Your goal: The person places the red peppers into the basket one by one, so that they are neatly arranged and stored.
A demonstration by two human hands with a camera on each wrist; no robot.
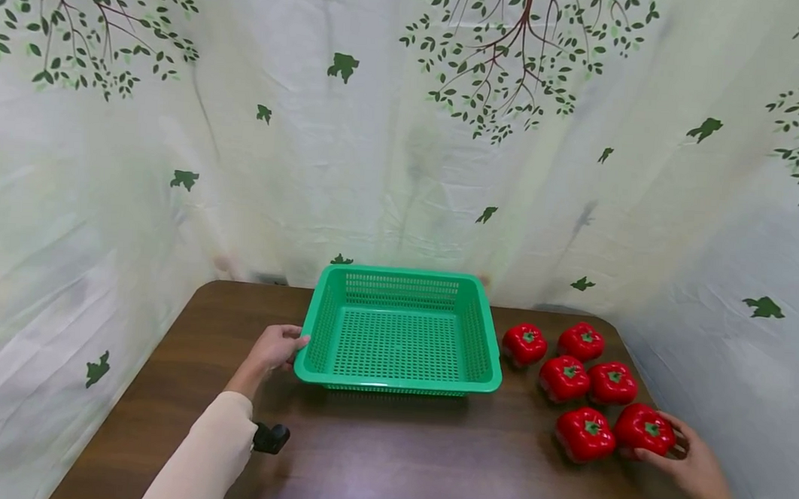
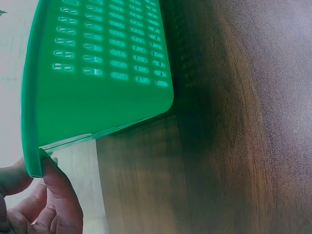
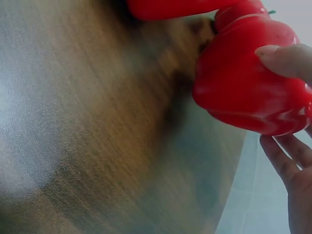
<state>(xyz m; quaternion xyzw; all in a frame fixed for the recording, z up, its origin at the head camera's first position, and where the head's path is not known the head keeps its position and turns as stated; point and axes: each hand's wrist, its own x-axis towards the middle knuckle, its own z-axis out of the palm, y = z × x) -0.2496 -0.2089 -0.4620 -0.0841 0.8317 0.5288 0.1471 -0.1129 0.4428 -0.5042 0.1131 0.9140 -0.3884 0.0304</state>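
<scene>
A green plastic basket (image 1: 395,383) with slotted walls sits in the middle of the table, its inside bare. At its left side my left hand (image 1: 279,346) pinches the rim between thumb and fingers, and the left wrist view shows the rim (image 2: 30,122) in that grip. Over on the right, my right hand (image 1: 690,457) holds a red bell pepper (image 1: 643,430), thumb on the near side and fingers around the far side. The right wrist view has this bell pepper (image 3: 243,73) close up, low over the table. Beside it lies another red bell pepper (image 1: 585,435).
More red bell peppers (image 1: 564,379) stand grouped between the basket and the table's right edge. The brown wooden table (image 1: 388,460) ends at a leaf-printed cloth (image 1: 404,167) behind and at both sides. A dark strap mount (image 1: 270,439) sticks out from the left wrist.
</scene>
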